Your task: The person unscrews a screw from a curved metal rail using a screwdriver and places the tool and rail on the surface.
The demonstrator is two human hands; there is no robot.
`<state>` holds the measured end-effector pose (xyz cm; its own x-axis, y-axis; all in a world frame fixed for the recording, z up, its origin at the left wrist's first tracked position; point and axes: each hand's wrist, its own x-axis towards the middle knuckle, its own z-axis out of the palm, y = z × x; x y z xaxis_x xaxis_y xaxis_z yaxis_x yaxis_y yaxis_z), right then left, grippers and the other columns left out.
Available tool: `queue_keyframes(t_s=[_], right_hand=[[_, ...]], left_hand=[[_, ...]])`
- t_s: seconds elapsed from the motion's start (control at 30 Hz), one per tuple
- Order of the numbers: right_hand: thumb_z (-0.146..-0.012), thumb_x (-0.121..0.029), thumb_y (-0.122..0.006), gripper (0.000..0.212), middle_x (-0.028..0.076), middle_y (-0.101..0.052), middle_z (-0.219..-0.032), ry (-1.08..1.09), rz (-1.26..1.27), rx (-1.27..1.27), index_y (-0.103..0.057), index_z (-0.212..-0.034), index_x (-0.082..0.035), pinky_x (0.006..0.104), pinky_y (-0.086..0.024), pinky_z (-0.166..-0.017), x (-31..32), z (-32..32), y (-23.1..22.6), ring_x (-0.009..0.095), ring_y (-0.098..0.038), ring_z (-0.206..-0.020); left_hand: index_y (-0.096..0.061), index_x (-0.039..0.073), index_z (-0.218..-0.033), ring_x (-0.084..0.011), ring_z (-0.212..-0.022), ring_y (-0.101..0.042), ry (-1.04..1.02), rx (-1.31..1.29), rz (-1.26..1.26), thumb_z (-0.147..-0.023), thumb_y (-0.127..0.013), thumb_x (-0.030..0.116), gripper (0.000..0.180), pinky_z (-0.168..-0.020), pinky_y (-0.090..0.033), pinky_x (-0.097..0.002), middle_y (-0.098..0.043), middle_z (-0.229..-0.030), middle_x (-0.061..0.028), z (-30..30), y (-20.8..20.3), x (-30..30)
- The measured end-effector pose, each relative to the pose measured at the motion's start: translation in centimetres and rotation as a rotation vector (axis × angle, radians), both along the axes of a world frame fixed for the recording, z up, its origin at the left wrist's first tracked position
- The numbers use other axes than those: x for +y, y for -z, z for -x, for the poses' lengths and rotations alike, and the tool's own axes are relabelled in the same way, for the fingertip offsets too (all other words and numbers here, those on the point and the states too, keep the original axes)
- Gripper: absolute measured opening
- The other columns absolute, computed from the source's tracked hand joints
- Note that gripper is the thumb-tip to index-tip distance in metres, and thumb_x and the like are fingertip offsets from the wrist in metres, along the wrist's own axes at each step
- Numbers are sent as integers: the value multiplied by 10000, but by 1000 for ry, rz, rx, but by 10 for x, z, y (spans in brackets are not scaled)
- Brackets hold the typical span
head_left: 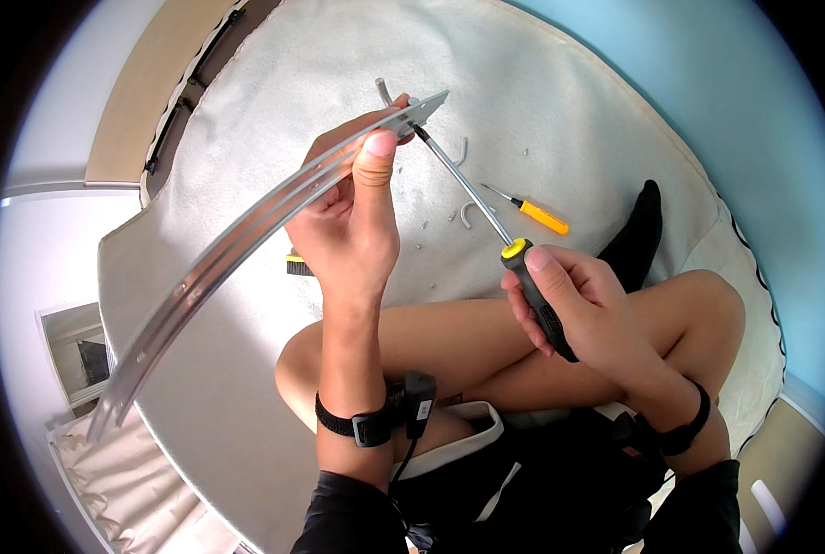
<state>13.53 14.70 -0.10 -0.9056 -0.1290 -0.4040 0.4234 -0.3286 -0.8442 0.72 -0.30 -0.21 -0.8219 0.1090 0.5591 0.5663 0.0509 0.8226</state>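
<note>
Left hand [355, 214] gripped grey rail [228, 238], which ran near left to far centre | right hand [583, 305] grasped screwdriver [517, 249], its tip at rail's far end | risk — rail, braced one-handed, could twist, letting tip skid toward left hand

Two hands are showing: one left hand [348, 217] and one right hand [592, 309]. One long rail [204, 268] is running through the left fingers. One black-and-yellow screwdriver [539, 300] is sitting in the right fingers; one orange screwdriver [543, 217] is lying beyond them. Two curved hooks [465, 148] [464, 215] are lying right of the left fingers, and one rod [382, 90] is jutting past their tips. One brush [299, 265] is lying nearer than those fingers.
</note>
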Motion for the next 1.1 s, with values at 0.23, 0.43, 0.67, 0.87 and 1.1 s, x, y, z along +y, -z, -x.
queue_keyframes(t_s=[0.23, 0.43, 0.67, 0.87, 1.1], right_hand=[[-966, -306, -367, 359, 20, -509, -630, 23, -107, 3, -553, -881, -11, 185, -367, -441, -3, -2, -1, 52, -445, -479], [-944, -266, -433, 335, 42, -474, -542, 95, -394, 88, -535, -774, 3, 256, -344, -460, -7, -3, -1, 112, -436, -457], [-938, -227, -443, 290, 94, -505, -574, 81, -663, 186, -528, -794, 11, 302, -366, -470, -7, -5, 1, 205, -470, -482], [-918, -208, -474, 259, 158, -528, -604, 97, -915, 313, -513, -781, 8, 386, -394, -474, -7, -4, -1, 339, -516, -522], [-893, -208, -516, 222, 154, -540, -658, 110, -1172, 477, -525, -851, 9, 388, -405, -472, 1, -1, 4, 300, -531, -511]], left_hand=[[-648, -36, -922, -61, -682, -547, 1, -133, 70, -854, -617, 112, 166, -606, -429, -177, -668, -881, -127, -3, -6, -1], [-653, -31, -920, -85, -721, -577, 2, -96, 66, -844, -630, 111, 163, -657, -456, -205, -670, -867, -113, -2, -5, -2], [-654, -38, -918, -112, -746, -605, 30, -39, 80, -841, -633, 114, 171, -682, -473, -219, -672, -852, -119, 1, 0, -2], [-657, -27, -903, -111, -713, -609, 14, -40, 37, -844, -629, 117, 158, -657, -477, -212, -674, -849, -107, -1, 1, 1], [-647, -41, -899, -139, -739, -618, 2, -125, 47, -856, -613, 117, 167, -663, -493, -232, -659, -831, -127, -3, 7, 5]])
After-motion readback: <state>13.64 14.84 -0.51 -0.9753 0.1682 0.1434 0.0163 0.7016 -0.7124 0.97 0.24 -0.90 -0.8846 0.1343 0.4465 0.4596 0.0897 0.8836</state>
